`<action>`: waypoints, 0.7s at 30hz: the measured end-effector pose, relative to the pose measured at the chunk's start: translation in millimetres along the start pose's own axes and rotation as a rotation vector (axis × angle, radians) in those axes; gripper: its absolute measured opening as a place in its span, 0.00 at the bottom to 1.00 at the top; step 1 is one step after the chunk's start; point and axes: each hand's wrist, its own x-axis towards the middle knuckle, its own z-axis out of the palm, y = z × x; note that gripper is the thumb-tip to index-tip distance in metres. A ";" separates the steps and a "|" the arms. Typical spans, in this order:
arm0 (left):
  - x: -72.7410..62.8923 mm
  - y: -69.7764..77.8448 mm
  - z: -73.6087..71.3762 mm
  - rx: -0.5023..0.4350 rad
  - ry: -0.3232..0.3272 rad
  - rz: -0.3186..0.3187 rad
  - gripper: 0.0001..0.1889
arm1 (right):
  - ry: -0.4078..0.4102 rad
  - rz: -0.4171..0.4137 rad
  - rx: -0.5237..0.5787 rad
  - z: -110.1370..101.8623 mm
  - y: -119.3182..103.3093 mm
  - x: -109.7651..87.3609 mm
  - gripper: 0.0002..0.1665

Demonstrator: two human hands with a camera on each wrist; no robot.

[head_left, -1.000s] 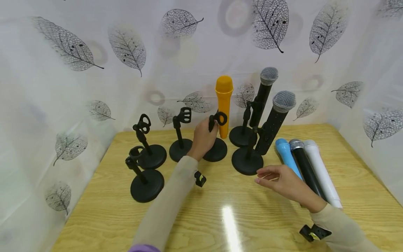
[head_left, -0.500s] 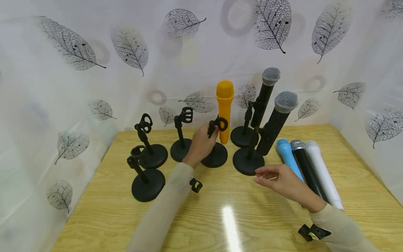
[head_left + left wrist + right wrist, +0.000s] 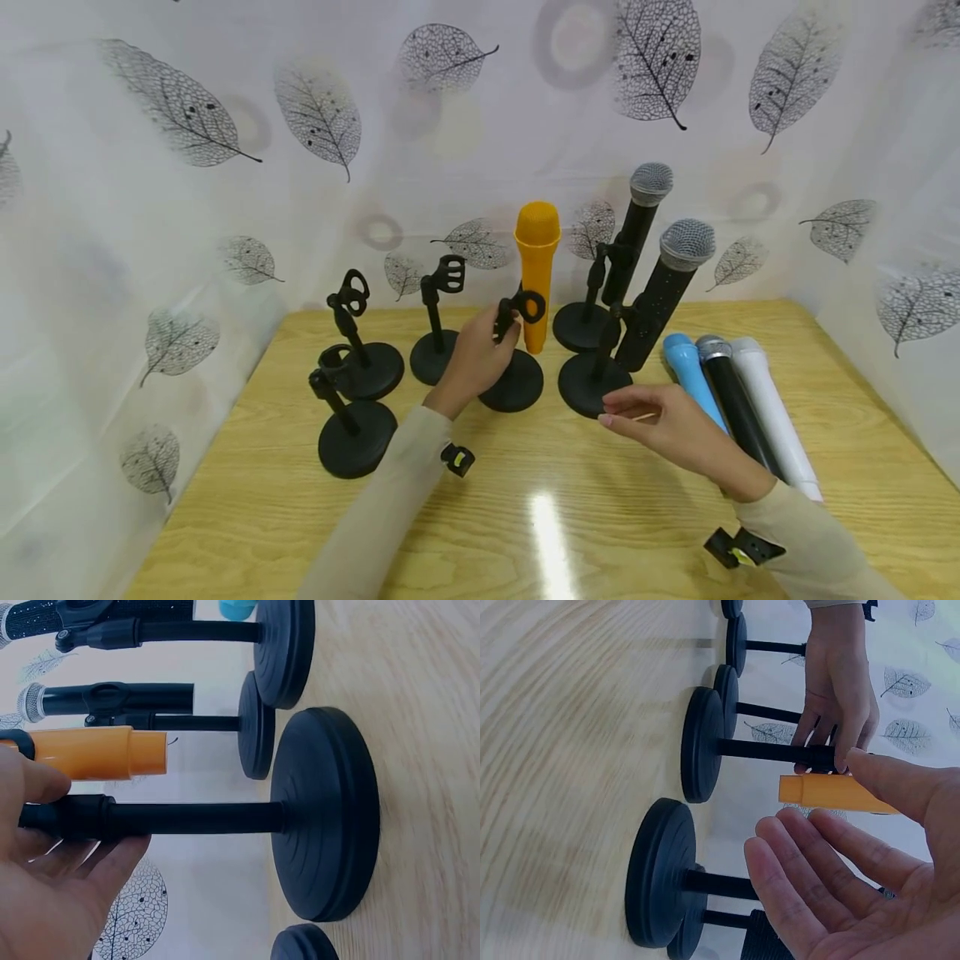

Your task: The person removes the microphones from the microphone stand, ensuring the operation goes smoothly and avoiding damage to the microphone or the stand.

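Observation:
My left hand (image 3: pixel 477 350) grips the upper post of a black desktop microphone stand (image 3: pixel 195 818), thumb on one side and fingers on the other. An orange microphone (image 3: pixel 537 267) sits upright in that stand's ring clip, its lower end hanging above the round base. My right hand (image 3: pixel 675 425) holds nothing; its fingers are loosely extended, near the base of the front right stand (image 3: pixel 595 383). That stand carries a tilted black microphone (image 3: pixel 667 292) with a silver mesh head. Behind it, another stand (image 3: pixel 581 327) bears a similar black microphone (image 3: pixel 637 229).
Several bare stands occupy the left: a front one (image 3: pixel 357 439), one behind it (image 3: pixel 375 372) and one nearer the middle (image 3: pixel 433 357). Blue (image 3: pixel 693 375), black (image 3: pixel 738 408) and white (image 3: pixel 776 417) microphones lie side by side on the wooden table (image 3: pixel 480 533). A leaf-print curtain (image 3: pixel 465 150) backs the table.
My left hand has drawn the stand with the orange microphone toward me, its base now nearer the front. The right hand has stayed almost in place. The head view has shifted slightly.

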 end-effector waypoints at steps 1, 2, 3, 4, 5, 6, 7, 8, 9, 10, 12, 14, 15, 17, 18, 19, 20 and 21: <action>-1.9 0.1 -1.3 -0.004 -0.012 -0.001 0.13 | 0.002 -0.004 0.002 0.7 -1.5 1.1 0.20; -3.9 0.3 -2.5 -0.011 -0.024 -0.005 0.13 | 0.003 -0.010 0.006 1.5 -2.7 2.3 0.20; -5.8 0.5 -3.5 -0.019 -0.036 -0.005 0.13 | 0.004 -0.017 0.009 2.4 -3.9 3.4 0.19; -7.5 0.6 -4.2 -0.023 -0.046 -0.005 0.13 | 0.003 -0.024 0.012 3.2 -5.1 4.5 0.19; -9.1 0.9 -4.7 -0.028 -0.054 0.001 0.12 | 0.004 -0.030 0.011 4.0 -6.1 5.5 0.19; -10.5 1.0 -5.0 -0.031 -0.061 0.006 0.12 | 0.005 -0.037 0.014 4.7 -7.1 6.6 0.19; -11.9 1.4 -5.5 -0.036 -0.066 0.009 0.12 | 0.009 -0.045 0.017 5.4 -8.3 7.9 0.18; -13.1 1.7 -5.7 -0.039 -0.070 0.013 0.12 | 0.012 -0.050 0.021 5.9 -9.5 9.0 0.18; -14.3 1.7 -5.8 -0.043 -0.072 0.017 0.12 | 0.015 -0.053 0.026 6.3 -11.0 10.4 0.18; -15.4 1.8 -5.8 -0.047 -0.073 0.020 0.12 | 0.019 -0.053 0.032 6.4 -12.5 11.6 0.18; -17.9 2.3 -6.1 -0.049 -0.070 0.020 0.12 | 0.024 -0.058 0.050 6.5 -15.7 14.2 0.18; -20.1 2.6 -5.8 -0.043 -0.068 0.020 0.11 | 0.026 -0.063 0.062 5.8 -18.9 16.5 0.19; -21.5 2.8 -5.6 -0.038 -0.065 0.020 0.11 | 0.027 -0.066 0.067 5.4 -20.6 17.8 0.19; -24.3 3.8 -5.5 -0.033 -0.064 0.025 0.10 | 0.036 -0.077 0.066 4.3 -24.3 20.1 0.19; -26.0 4.1 -5.4 -0.036 -0.065 0.030 0.10 | 0.042 -0.082 0.062 3.8 -26.4 21.5 0.19; -27.4 4.4 -5.3 -0.040 -0.067 0.036 0.10 | 0.051 -0.087 0.060 3.3 -28.7 22.9 0.19; -29.0 5.1 -5.4 -0.044 -0.067 0.041 0.10 | 0.060 -0.091 0.058 2.8 -31.2 24.4 0.19; -30.6 5.8 -5.6 -0.051 -0.069 0.046 0.11 | 0.069 -0.096 0.058 2.2 -33.9 25.8 0.19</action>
